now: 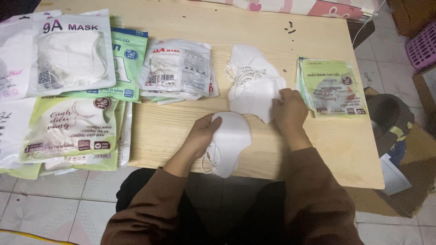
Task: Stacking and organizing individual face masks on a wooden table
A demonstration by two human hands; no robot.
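Note:
My left hand (202, 136) grips a small stack of white folded face masks (229, 143) near the front edge of the light wooden table (345, 154), ear loops dangling below. My right hand (288, 109) rests on a loose pile of white masks (252, 86) in the table's middle, fingers pinching the edge of the top one. Both arms wear brown sleeves.
A green mask packet pile (329, 88) lies right of my right hand. Clear packets with masks (179, 70) lie left of the pile. Larger packets, white and green (72, 90), cover the table's left end. A dark bag (390, 120) and pink basket (422, 45) stand on the floor at right.

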